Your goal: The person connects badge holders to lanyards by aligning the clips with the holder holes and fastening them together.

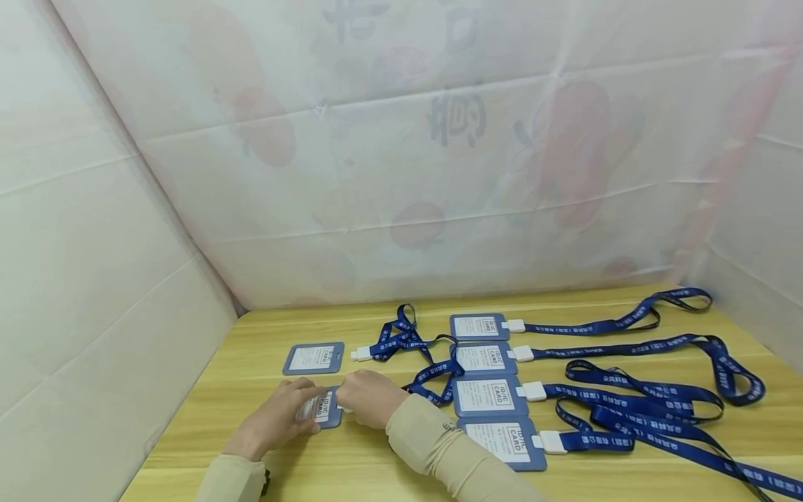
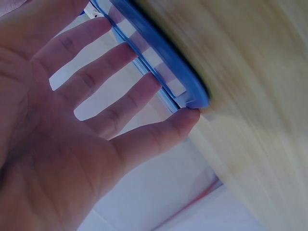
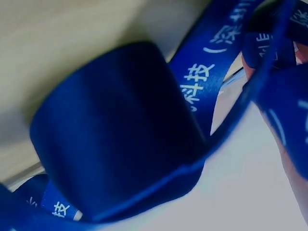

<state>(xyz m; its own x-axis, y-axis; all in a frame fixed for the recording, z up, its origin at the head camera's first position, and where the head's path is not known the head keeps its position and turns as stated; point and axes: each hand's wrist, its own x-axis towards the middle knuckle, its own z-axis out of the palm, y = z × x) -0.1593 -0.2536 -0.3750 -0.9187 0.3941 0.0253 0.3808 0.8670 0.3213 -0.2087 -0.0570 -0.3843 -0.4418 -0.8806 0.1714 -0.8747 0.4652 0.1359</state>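
Observation:
A blue card holder (image 1: 330, 416) with a white ID/IC insert lies in front of me. My left hand (image 1: 279, 415) grips its left part, thumb on the near side and fingers toward the far side. In the left wrist view the fingertips (image 2: 153, 82) meet the holder's blue edge (image 2: 195, 91). At the holder's right end, the curled fingers of my right hand (image 1: 371, 397) pinch the white clip end of a blue lanyard (image 1: 433, 383), mostly hidden by the hand. Lanyard loops (image 3: 120, 130) fill much of the right wrist view.
Another card holder (image 1: 314, 358) lies farther back, beside a bunched lanyard (image 1: 401, 341) with a white clip (image 1: 362, 353). Several holders joined to lanyards are stacked in a column at right, including a nearest one (image 1: 502, 440). White fabric walls (image 1: 401, 174) enclose the wooden table (image 1: 207, 432).

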